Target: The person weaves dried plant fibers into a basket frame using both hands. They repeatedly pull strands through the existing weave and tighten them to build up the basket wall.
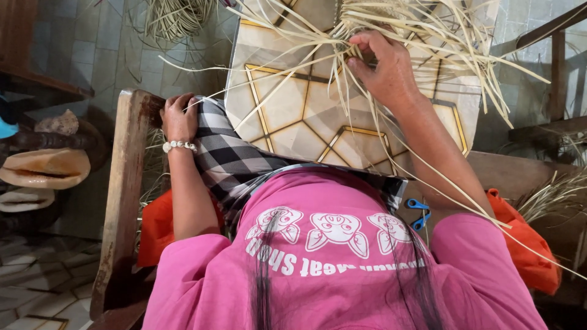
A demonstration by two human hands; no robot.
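Fingers of right hand (382, 64) pinch pale straw strips (428, 27).

Loose pale straw strips (391, 55) fan across the patterned board (293, 110) on the lap, crossing the space around the right hand (382, 64), so any path there runs through them. The board's lower left part lies bare, a free patch. The left hand (178, 116) sits tight between the wooden chair arm (125, 183) and the checked cloth (229, 153). Blue scissors (419, 211) and an orange cushion (526, 244) fill the narrow gap at the right hip.
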